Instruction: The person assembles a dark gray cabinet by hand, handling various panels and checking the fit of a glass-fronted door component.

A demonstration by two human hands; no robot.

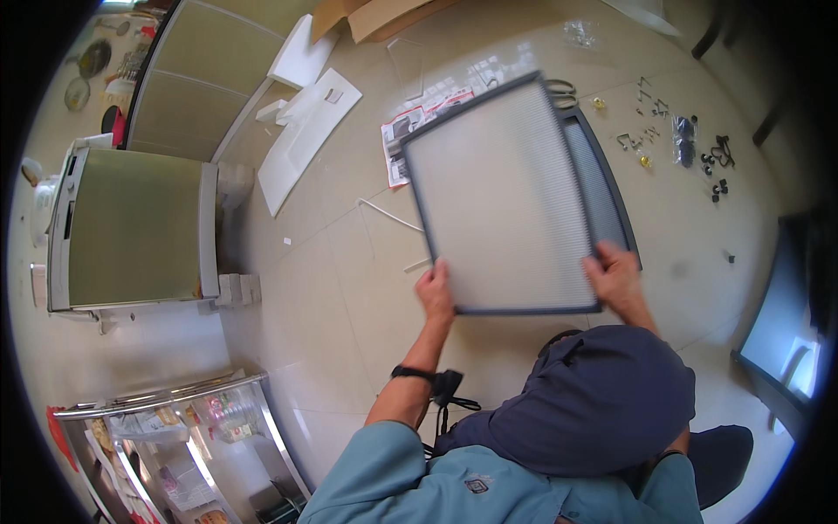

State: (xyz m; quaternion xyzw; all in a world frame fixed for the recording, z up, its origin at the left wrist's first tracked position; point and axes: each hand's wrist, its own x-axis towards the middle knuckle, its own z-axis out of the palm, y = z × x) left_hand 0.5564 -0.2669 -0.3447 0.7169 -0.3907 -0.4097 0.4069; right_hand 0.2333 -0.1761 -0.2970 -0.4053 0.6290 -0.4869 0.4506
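Observation:
A large rectangular panel [497,201] with a dark frame and a pale, finely ribbed see-through sheet is held tilted above the floor. My left hand [435,293] grips its frame near the lower left corner, fingers closed round the edge. At the lower right side, my right hand [616,278] grips the frame, with its fingers slightly blurred. Behind the panel's right edge shows a second dark-framed mesh panel [602,183], partly covered. A printed red and white sheet [395,157] lies by the panel's upper left edge.
Metal hooks [660,106], a small dark bag [683,140] and black plastic pieces [718,189] lie on the right. White foam boards [301,157] and a cardboard box [384,19] are farther off. A boxy appliance [131,227] and a metal rack [166,397] stand left; a glossy dark-framed panel [777,314] stands right.

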